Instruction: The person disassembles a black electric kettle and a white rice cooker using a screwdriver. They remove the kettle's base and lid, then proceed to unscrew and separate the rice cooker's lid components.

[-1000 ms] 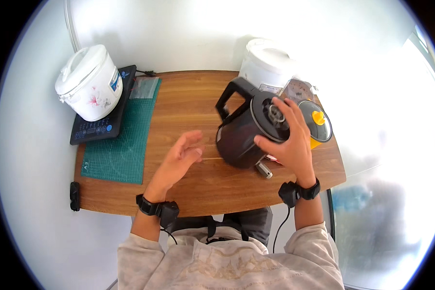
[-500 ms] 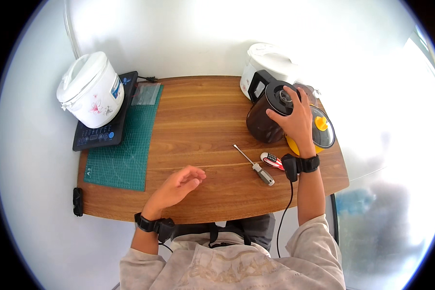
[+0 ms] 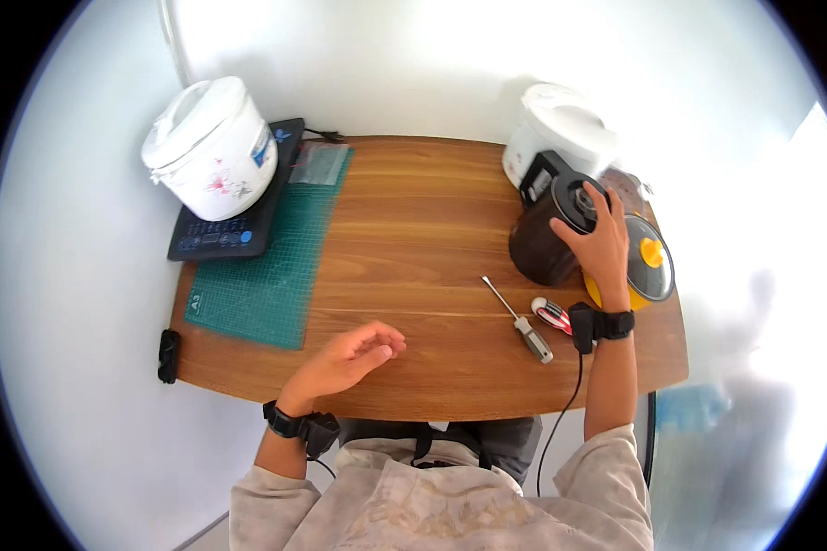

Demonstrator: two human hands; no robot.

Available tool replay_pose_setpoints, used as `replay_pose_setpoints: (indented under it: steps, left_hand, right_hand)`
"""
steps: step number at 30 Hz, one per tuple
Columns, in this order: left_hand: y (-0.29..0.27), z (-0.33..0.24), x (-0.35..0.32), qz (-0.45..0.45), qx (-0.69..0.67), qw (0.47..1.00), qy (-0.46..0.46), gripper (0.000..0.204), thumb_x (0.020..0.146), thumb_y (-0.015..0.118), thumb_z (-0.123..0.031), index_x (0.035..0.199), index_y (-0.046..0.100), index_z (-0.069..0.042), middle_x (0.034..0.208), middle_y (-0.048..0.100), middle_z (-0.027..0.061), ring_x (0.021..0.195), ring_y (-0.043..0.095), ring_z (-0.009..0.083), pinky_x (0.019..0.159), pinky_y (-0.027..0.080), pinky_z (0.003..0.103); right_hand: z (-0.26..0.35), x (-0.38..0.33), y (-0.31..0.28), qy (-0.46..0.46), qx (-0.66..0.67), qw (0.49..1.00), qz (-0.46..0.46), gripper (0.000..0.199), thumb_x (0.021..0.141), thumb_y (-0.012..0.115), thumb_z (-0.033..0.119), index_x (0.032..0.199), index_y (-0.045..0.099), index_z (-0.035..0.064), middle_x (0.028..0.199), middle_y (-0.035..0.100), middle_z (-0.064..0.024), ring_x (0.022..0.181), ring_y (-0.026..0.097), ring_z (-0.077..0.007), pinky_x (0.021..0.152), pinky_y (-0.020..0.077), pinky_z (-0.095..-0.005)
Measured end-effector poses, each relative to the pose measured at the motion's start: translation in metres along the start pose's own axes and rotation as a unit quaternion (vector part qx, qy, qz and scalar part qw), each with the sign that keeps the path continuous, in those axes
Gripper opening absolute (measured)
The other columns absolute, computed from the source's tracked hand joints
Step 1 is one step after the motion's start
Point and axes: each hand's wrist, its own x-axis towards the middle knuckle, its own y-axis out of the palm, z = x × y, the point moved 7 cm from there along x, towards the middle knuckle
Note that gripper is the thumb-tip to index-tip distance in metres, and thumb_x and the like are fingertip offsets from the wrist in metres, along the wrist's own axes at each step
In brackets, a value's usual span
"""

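On the right of the table stands a dark brown jug [image 3: 538, 241] with a black lid and a black handle pointing away to the far left. My right hand [image 3: 603, 241] grips its top, the thumb on the near side of the lid and the fingers spread across the far side. Over the wood near the front edge, my left hand [image 3: 347, 361] hovers with loosely bent fingers, holding nothing. A grey-handled screwdriver [image 3: 531, 339] lies in front of the jug. Beside it, a red and white tool [image 3: 551, 314] is partly hidden by my right wrist.
A yellow pot [image 3: 651, 266] with a glass lid stands right of the jug, a white rice cooker [image 3: 560, 133] behind it. Another white rice cooker [image 3: 213, 151] sits on a black induction cooker [image 3: 234, 236] at the left, partly over a green cutting mat [image 3: 289, 275]. A cable hangs from my right wrist.
The whole view has shifted, so the table and everything on it appear farther right. My right hand keeps its place on the jug, and my left hand hovers much as before.
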Motion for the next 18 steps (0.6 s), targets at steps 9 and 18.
replay_pose_setpoints:
  steps: [9,18]
  left_hand:
    - [-0.09,-0.035,-0.025,-0.163,0.066,0.983,0.06,0.017,0.102,0.057,-0.014,0.116,0.063,-0.005,0.112,0.067,0.0029,0.103,0.062,0.0127,0.089,0.05,0.029]
    - [-0.312,-0.169,-0.082,-0.531,0.243,0.799,0.144,0.035,0.101,0.057,-0.038,0.119,0.063,-0.009,0.116,0.068,0.0052,0.106,0.061,0.0163,0.091,0.046,0.034]
  right_hand:
    - [-0.001,0.003,0.006,-0.005,-0.033,0.999,0.034,0.076,0.079,0.08,0.044,0.145,0.053,0.017,0.154,0.039,-0.0257,0.138,0.042,-0.0468,0.11,0.0405,-0.0522]
    - [0.001,0.004,0.008,-0.005,-0.043,0.998,0.044,0.077,0.08,0.079,0.044,0.146,0.051,0.0168,0.155,0.037,-0.0233,0.136,0.044,-0.0473,0.109,0.0415,-0.0529]
